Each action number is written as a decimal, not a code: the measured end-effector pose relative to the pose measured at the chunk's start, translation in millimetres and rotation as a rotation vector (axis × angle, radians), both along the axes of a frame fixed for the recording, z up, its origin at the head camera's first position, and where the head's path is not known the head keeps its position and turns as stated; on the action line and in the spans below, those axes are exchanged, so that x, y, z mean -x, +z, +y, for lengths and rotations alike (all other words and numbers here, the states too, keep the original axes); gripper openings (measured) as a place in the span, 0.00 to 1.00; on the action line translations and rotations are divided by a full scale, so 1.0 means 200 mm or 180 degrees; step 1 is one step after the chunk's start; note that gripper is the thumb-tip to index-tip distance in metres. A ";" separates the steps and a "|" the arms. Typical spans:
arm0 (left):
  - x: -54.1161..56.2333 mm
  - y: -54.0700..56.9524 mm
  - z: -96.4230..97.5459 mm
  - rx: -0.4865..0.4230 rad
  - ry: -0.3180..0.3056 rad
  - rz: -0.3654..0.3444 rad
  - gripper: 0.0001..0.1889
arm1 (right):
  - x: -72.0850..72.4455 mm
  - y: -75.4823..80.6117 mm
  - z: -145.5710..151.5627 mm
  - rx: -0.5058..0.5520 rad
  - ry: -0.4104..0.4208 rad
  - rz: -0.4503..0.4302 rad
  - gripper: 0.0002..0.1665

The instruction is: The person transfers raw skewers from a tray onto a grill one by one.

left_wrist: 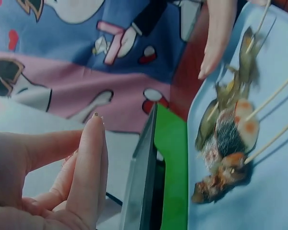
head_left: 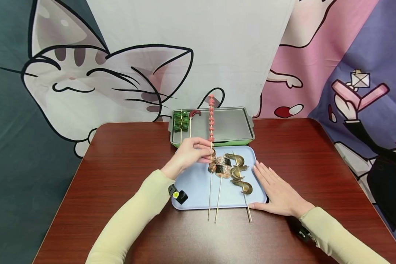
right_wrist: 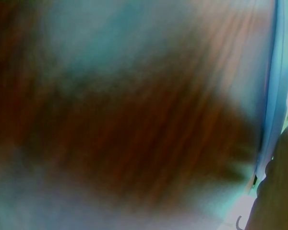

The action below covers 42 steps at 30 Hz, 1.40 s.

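My left hand [head_left: 193,151] pinches the bare stick of a skewer threaded with small pink pieces [head_left: 211,119], which points away over the grill pan [head_left: 232,126]. In the left wrist view only a stick tip shows at the fingertips of the left hand [left_wrist: 84,167]. Below it, on the light-blue tray [head_left: 193,190], lie a brown meat skewer [head_left: 212,168], a skewer of dark-skinned fish slices [head_left: 223,168] and a shrimp skewer [head_left: 239,173]. My right hand [head_left: 277,192] lies with straight fingers along the tray's right edge, thumb at the near corner.
The grey pan with a green side stands behind the tray. In its left part lie a green pepper skewer [head_left: 180,121] and a dark-red curled piece on a stick [head_left: 194,113]. Stick ends overhang the tray's near edge. A printed cloth [head_left: 198,55] hangs behind the brown table [head_left: 125,157].
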<state>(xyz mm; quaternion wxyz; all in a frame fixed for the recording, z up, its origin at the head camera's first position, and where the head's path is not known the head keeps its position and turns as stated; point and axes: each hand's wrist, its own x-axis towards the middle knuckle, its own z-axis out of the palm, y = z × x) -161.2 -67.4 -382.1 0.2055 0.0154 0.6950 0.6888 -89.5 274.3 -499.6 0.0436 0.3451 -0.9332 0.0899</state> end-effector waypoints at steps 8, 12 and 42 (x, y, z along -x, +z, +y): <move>0.11 -0.05 0.00 0.0037 0.0222 -0.0264 0.17 | 0.00 0.00 0.00 0.0048 0.0018 -0.0006 0.73; 0.12 -0.07 0.02 0.0120 0.0201 -0.0327 0.17 | 0.00 0.00 0.00 0.0036 0.0020 0.0002 0.73; 0.14 -0.11 0.05 0.0670 0.0122 -0.0481 0.17 | 0.00 0.01 0.00 -0.0011 -0.0049 -0.0093 0.72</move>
